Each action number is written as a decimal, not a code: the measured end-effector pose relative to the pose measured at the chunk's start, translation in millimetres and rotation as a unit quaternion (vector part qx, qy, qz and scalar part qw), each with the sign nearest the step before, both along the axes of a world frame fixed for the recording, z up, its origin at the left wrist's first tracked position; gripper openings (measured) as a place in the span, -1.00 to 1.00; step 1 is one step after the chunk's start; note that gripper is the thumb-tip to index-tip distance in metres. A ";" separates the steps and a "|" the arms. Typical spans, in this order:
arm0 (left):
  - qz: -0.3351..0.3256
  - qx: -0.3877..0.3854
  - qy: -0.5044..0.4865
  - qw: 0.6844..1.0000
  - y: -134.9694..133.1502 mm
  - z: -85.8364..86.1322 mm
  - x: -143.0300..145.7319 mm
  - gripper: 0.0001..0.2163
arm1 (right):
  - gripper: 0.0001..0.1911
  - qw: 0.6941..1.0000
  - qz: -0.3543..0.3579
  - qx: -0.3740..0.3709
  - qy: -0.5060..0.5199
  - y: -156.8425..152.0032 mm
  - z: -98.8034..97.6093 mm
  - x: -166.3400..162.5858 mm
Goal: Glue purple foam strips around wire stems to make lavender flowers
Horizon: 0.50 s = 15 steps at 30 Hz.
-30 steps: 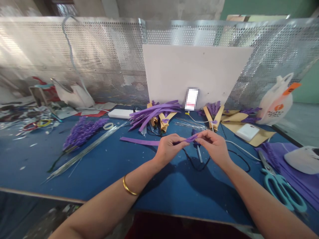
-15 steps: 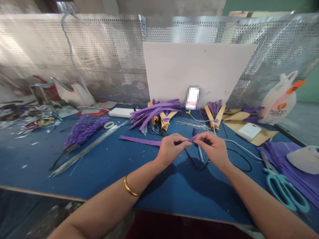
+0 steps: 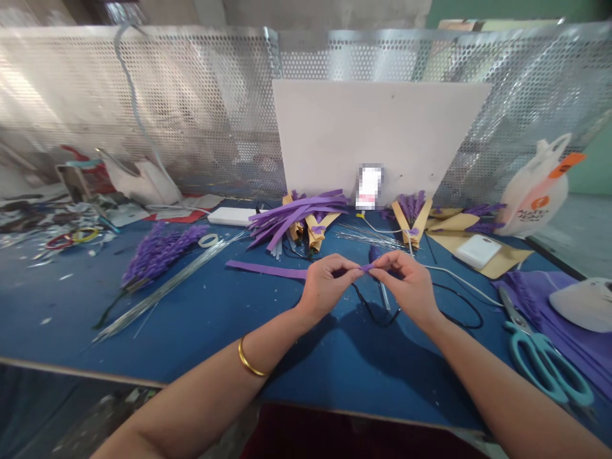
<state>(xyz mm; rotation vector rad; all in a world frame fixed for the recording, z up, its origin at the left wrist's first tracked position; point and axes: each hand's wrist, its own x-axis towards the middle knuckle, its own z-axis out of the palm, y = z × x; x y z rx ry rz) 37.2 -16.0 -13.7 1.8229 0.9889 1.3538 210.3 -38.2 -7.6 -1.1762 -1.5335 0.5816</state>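
One purple strip (image 3: 270,270) crosswise, tail (image 3: 234,264) leftward

A board (image 3: 373,127) stands toward the back of the table (image 3: 201,338), the mesh (image 3: 201,108) behind it. The phone (image 3: 368,188) stands just before its middle. Before its left end lie strips (image 3: 306,213) and a bouquet (image 3: 315,237); before its right end, another bouquet (image 3: 412,220). Farther before its middle, a strip (image 3: 268,270) runs leftward from the left hand (image 3: 329,280) and reaches the right hand (image 3: 405,277). Left of the board lie rods (image 3: 167,287) and, beyond them, flowers (image 3: 160,254). Right of it stands a bag (image 3: 535,197); rightward and well before it, scissors (image 3: 540,357) lie beside sheets (image 3: 578,335).
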 end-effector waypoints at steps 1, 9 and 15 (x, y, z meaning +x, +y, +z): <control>-0.002 -0.003 0.000 1.000 0.0 -0.3 0.1 -0.90 | -0.81 1.000 0.003 -0.005 0.016 0.0 -0.4 -0.3; -0.002 0.000 -0.005 1.000 -2.0 0.7 1.2 -0.88 | -0.80 1.000 0.015 -0.004 0.002 -0.7 1.0 -2.2; -0.006 -0.010 -0.024 1.000 -3.0 1.5 2.6 -0.90 | -0.82 1.000 0.015 0.000 -0.012 -1.2 1.0 -1.9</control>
